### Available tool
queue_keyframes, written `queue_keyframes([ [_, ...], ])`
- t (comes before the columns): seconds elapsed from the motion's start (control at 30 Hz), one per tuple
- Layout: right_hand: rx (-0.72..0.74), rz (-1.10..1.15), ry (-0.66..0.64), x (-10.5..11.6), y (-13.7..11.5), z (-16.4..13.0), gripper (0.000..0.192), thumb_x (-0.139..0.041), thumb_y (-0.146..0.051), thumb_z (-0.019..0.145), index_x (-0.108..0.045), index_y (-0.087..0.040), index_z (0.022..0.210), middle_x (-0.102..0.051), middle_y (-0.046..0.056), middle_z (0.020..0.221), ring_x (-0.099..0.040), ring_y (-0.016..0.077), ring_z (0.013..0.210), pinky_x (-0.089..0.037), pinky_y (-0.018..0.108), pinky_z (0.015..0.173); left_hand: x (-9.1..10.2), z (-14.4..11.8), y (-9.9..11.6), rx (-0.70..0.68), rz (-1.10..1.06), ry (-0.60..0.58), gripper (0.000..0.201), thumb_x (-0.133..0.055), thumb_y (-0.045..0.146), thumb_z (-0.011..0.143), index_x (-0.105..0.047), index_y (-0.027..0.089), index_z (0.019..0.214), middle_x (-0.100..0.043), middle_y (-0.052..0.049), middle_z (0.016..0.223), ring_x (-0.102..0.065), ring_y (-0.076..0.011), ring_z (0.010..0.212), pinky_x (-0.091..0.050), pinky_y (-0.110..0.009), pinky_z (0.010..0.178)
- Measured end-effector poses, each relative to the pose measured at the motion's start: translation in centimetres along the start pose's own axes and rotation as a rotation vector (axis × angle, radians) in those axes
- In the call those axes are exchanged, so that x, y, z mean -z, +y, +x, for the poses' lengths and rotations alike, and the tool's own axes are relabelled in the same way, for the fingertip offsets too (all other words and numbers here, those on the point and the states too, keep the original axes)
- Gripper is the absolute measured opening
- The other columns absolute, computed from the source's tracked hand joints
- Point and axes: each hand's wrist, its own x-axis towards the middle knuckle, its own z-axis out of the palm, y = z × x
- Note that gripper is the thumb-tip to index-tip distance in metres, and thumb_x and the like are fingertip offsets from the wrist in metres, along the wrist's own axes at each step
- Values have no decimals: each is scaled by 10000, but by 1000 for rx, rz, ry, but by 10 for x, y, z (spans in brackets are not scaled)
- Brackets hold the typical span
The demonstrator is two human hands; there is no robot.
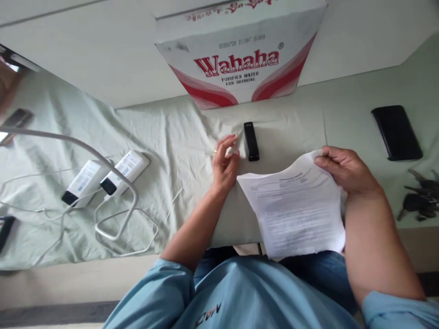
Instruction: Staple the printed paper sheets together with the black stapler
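My right hand (343,169) grips the top right corner of a printed paper sheet (295,210), which curves over the table's front edge toward my lap. My left hand (224,162), a ring on one finger, hovers with fingers loosely curled and apart, holding nothing, just left of a small black stapler (251,140) that lies on the pale green cloth (164,137). The hand's fingertips are close to the stapler but not touching it.
A Wahaha water carton (240,55) stands at the back against the wall. A black phone (397,132) and a bunch of keys (420,201) lie at the right. Two white power banks (106,177) with white cables (116,228) lie at the left.
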Motion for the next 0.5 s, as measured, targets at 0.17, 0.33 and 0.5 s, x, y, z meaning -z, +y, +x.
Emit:
queue_keyframes([
  [0.17, 167, -50, 244, -7, 13, 17, 554, -843, -802, 853, -708, -270, 777, -578, -3, 687, -486, 170, 627, -374, 346, 581, 4, -7, 12, 352, -358, -76, 737, -522, 822, 1055, -741, 195, 736, -563, -11, 560, -456, -111, 483, -332, -278, 478],
  [0.33, 205, -134, 432, -8, 26, 27, 571, -838, -806, 855, -687, -267, 741, -472, -31, 609, -376, 151, 589, -273, 338, 553, 3, -3, 20, 379, -420, -254, 592, -889, 754, 823, -754, 181, 764, -525, 37, 556, -373, -84, 502, -272, -261, 496],
  [0.5, 120, 128, 424, -14, 32, 27, 523, -973, -725, 731, -712, -275, 788, -563, -45, 660, -469, 153, 615, -395, 322, 572, -4, 3, 20, 378, -409, -81, 625, -986, 689, 730, -617, 188, 671, -477, 67, 568, -356, -63, 541, -288, -229, 534],
])
